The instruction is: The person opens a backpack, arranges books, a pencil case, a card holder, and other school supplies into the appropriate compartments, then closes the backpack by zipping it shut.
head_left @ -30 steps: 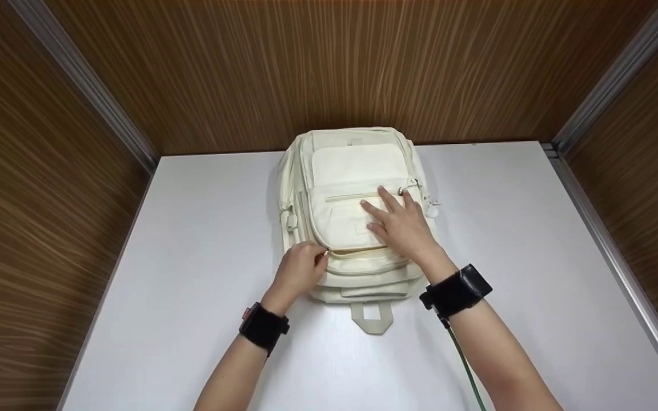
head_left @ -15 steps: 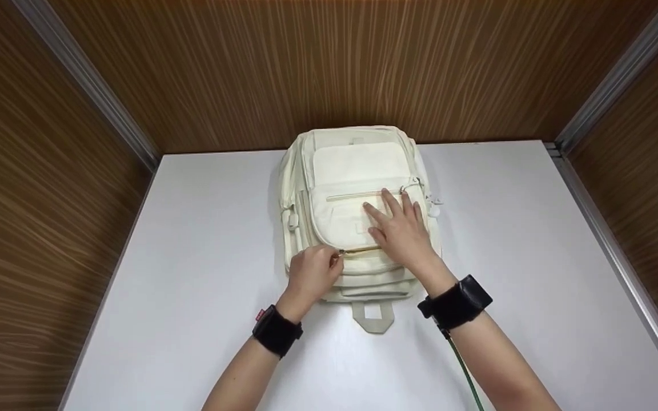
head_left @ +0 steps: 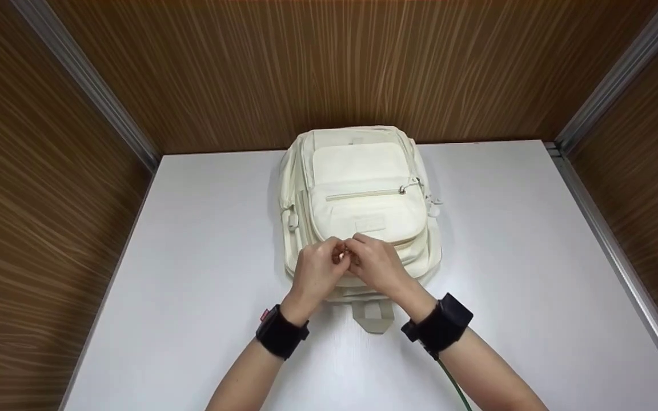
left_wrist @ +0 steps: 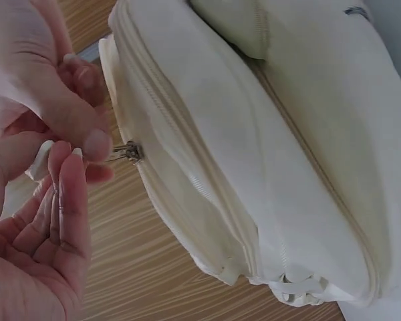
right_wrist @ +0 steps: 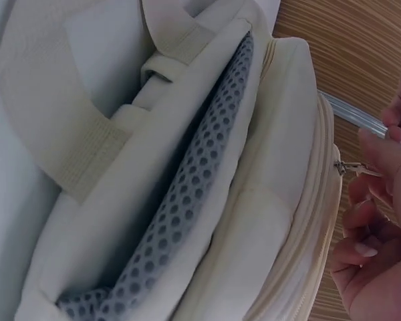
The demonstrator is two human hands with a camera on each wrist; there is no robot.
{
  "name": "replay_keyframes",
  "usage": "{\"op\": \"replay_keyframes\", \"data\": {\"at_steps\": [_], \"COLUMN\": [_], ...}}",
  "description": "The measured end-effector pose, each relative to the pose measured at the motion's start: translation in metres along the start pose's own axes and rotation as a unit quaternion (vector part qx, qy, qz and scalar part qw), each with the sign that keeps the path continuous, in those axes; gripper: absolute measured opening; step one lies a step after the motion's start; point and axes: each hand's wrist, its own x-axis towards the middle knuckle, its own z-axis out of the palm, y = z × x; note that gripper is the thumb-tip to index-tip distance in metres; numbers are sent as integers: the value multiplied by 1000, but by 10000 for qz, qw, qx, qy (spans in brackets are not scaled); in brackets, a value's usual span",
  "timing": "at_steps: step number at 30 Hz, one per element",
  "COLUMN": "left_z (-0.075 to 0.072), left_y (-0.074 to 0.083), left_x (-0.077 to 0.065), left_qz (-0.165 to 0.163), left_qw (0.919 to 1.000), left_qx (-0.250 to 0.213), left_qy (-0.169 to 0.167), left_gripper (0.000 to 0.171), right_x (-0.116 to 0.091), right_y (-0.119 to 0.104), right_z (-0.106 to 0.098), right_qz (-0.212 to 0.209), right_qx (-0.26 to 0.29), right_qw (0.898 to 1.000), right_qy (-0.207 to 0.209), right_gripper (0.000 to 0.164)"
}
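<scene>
A cream backpack lies on the white table, its carry loop towards me. Both hands meet at the lower edge of its front pocket. There my left hand and right hand pinch a metal zipper pull with their fingertips touching. In the left wrist view, the zipper slider sits on the pocket's edge beside the right thumb. Fingers hide most of the pull. To the right of the hands, the pocket's seam shows as a narrow line.
A second zipper crosses the front panel above the hands. Wood-grain walls close off the back and both sides of the table. A green cable trails from the right wrist's black band.
My left hand has moved right along the pocket's zipper with the pull, narrowing its gap. My right hand has left the front panel, come down and left, and joined it at the zipper pull.
</scene>
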Motion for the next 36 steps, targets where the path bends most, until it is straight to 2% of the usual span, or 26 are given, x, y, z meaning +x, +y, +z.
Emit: {"op": "replay_keyframes", "data": {"at_steps": [4,7,10,12,16,19,23,27,33,36], "left_z": [-8,-13,-13,-10,1,8,14,15,12,11], "left_y": [4,2,-10,-21,-45,-58,-65,-66,-66,-65], "left_x": [1,4,7,9,8,4,0,0,0,1], "left_qz": [154,340,527,668,966,1100,1287,1338,1023,882], "left_qw": [9983,9970,9979,9967,9883,9832,9827,9865,9916,9921], "left_qx": [-536,-661,-259,72,562,757,777,467,-267,-478], "left_qy": [-167,-224,-277,-464,-1033,-1242,-1079,-821,-739,-756], "left_gripper": [5,4,13,20,25,23,21,16,13,13], "right_x": [1,2,4,4,4,0,-5,-10,-20,-26], "right_y": [0,0,-1,-2,-3,-3,0,4,13,19], "right_z": [4,5,4,4,4,4,3,-4,-19,-26], "right_qz": [234,555,892,1052,1210,1241,1243,1316,1512,1526], "right_qx": [352,689,930,1005,1036,998,952,939,891,891], "right_qw": [9991,9959,9914,9891,9872,9872,9876,9866,9839,9831], "right_qy": [102,185,232,217,103,14,86,201,338,487], "right_gripper": [18,13,8,6,6,6,8,9,9,9]}}
